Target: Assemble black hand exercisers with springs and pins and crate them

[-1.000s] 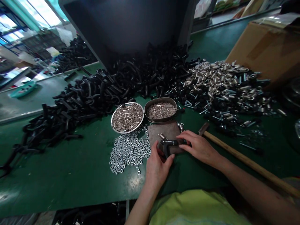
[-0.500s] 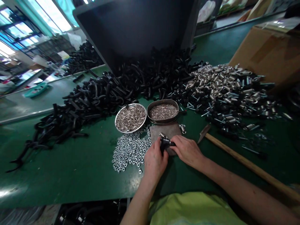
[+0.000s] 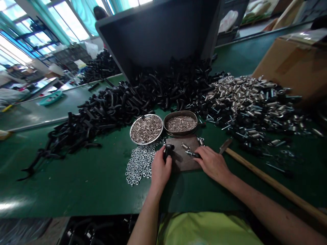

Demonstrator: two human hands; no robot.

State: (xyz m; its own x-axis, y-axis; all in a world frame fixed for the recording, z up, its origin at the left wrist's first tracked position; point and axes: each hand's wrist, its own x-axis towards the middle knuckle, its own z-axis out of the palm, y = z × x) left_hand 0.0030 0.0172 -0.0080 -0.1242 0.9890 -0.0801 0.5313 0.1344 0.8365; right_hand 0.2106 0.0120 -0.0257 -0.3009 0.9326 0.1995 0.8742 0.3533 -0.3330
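Observation:
My left hand (image 3: 161, 170) is closed around a black plastic part (image 3: 168, 149), at the left edge of a flat metal plate (image 3: 187, 165). To the right, the fingers of my right hand (image 3: 213, 162) pinch a black-headed bolt (image 3: 192, 154), its metal shank pointing left over the plate. A coil spring (image 3: 185, 146) lies on the plate between my hands. Another spring (image 3: 201, 141) sits by the plate's upper right corner. Loose hex nuts (image 3: 139, 163) spread to the left of my left hand.
Behind the plate stand a round dish (image 3: 131, 132) of metal pins and an oval tin (image 3: 167, 131) of small metal pieces. A hammer (image 3: 265, 177) lies at right. Heaps of black parts (image 3: 112, 105) and springs (image 3: 237, 92) surround a grey bin (image 3: 158, 34); a cardboard box (image 3: 293, 64) stands right.
My hands have moved apart. The bolt in my right hand is now away from the black part, which my left hand has carried left. The camera view has shifted slightly.

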